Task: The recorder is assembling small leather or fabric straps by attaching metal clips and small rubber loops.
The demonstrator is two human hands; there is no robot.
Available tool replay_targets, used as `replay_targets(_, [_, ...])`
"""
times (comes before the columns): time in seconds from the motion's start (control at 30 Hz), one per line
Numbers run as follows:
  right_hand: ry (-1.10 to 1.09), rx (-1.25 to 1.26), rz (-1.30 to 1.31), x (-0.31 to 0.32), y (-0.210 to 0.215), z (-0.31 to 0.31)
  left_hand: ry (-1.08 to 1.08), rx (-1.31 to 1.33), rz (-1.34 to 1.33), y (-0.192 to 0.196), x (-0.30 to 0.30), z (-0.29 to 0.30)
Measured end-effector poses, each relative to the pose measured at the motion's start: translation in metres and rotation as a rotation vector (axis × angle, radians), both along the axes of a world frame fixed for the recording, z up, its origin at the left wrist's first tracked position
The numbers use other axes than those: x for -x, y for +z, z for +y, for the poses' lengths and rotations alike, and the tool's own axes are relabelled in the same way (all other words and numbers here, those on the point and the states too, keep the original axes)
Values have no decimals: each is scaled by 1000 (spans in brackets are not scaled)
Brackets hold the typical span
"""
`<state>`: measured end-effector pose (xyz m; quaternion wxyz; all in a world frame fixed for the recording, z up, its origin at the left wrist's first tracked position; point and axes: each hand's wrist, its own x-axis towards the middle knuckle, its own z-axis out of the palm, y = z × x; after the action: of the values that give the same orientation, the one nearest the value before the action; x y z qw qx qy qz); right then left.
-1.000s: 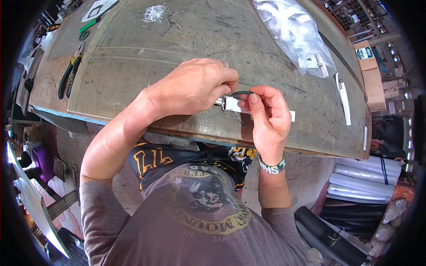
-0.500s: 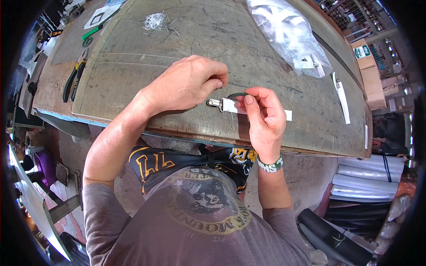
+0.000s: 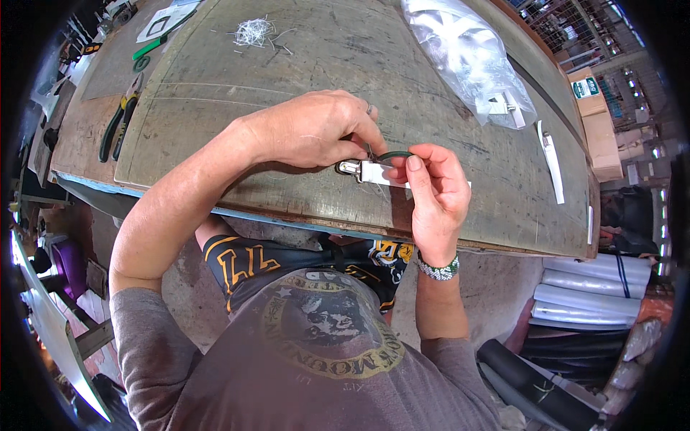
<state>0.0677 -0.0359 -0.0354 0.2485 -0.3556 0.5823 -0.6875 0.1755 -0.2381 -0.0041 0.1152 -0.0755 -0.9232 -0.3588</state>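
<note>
A white strap (image 3: 377, 173) with a metal clip (image 3: 350, 167) at its left end lies near the table's front edge. Above it, my right hand (image 3: 437, 187) pinches a slim, dark green curved piece (image 3: 394, 154) between thumb and fingers. My left hand (image 3: 327, 129) reaches over from the left, its thumb and index finger brought together close to the clip and the left end of the green piece. Whatever those fingertips hold is too small to make out. Thin loose threads show by the strap, whose right part is partly behind my right hand.
A clear plastic bag (image 3: 460, 54) of white straps lies at the far right, with another white strap (image 3: 552, 161) beyond it. Pliers (image 3: 123, 118) and a green-handled tool (image 3: 149, 48) lie on the left. A heap of white thread (image 3: 254, 32) sits at the back.
My left hand has moved right and closer to the green piece, bringing its fingertips to that piece's left end. My right hand has shifted slightly right and stays closed on the piece.
</note>
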Motion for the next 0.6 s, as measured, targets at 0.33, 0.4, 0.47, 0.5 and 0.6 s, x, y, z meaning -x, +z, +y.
replay_targets(0.33, [-34,-77,69,-6,1,-5,-3,-30,21,-6,2,-3])
replay_targets(0.4, [-42,-93,111,-6,1,-6,3,-31,27,-7,1,-4])
replay_targets(0.47, [-46,-101,124,-6,2,-5,7,-35,34,-8,2,-3])
replay_targets(0.5, [-49,-107,134,-6,2,-5,9,-36,35,-9,2,-3])
replay_targets(0.6, [-52,-126,153,-7,1,-6,6,-40,19,-9,2,-3])
